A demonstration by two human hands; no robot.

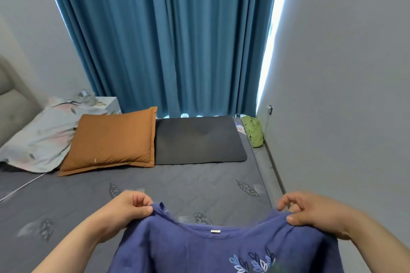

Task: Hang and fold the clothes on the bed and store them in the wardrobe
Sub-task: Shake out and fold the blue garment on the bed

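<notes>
Because a top folds cleanly only when it hangs square, the person holds the navy top (195, 250) up by its two shoulders above the near edge of the bed (199, 186), neckline sagging between the hands and the small white label (215, 231) facing the camera. The left hand (133, 206) pinches the left shoulder seam between thumb and curled fingers; the right hand (310, 210) does likewise on the right shoulder, thumb pressed over the cloth. Held this way, the body of the garment drops straight down out of the frame, its leaf embroidery showing low on the right. I judge this the start of a fold, or the check before a hanger goes in; no hanger or wardrobe is in view. Farther up the bed lie an orange pillow (113, 139), a floral pillow (40, 137) and a dark mat (197, 139), with a green cloth (254, 131) bunched in the far corner against the wall, possibly another garment awaiting its turn.
</notes>
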